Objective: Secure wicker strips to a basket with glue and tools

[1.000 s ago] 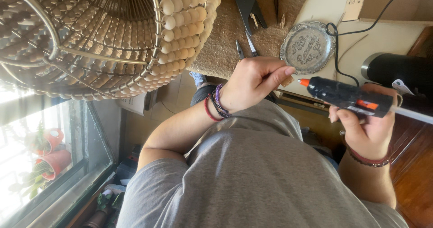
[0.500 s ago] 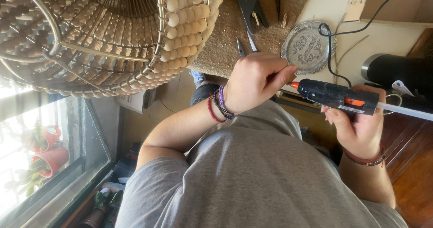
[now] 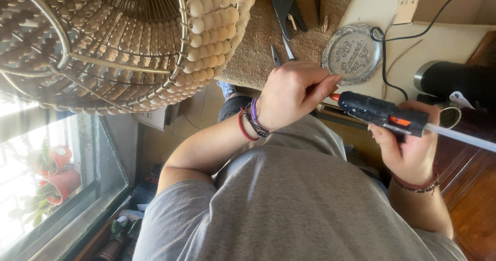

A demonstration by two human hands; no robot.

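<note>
Seen from above, over a grey shirt: left hand (image 3: 294, 93) with the fingers curled in, thumb and forefinger pressed together at the tips, pinching something too small to make out. Red, purple and black bracelets (image 3: 250, 119) around that wrist. Right hand (image 3: 408, 150) wrapped tight around the grip of a black glue gun (image 3: 382, 114), held almost level in front of the body, orange nozzle (image 3: 336, 97) pointing at the pinched fingertips and nearly touching them, pale glue stick (image 3: 460, 137) coming out at the back. Just beyond the left hand, a round silver dish (image 3: 352, 53) with embossed pattern on the light table, a thin black cable (image 3: 385, 59) crossing its edge. Near it, on the rough brown mat, dark pliers (image 3: 285, 3). Behind the gun, a black cylinder-shaped cup (image 3: 454, 80) lying close to the right hand. At upper left, well apart from both hands, a large wire-frame lampshade (image 3: 129, 44) covered with rows of wooden beads
</note>
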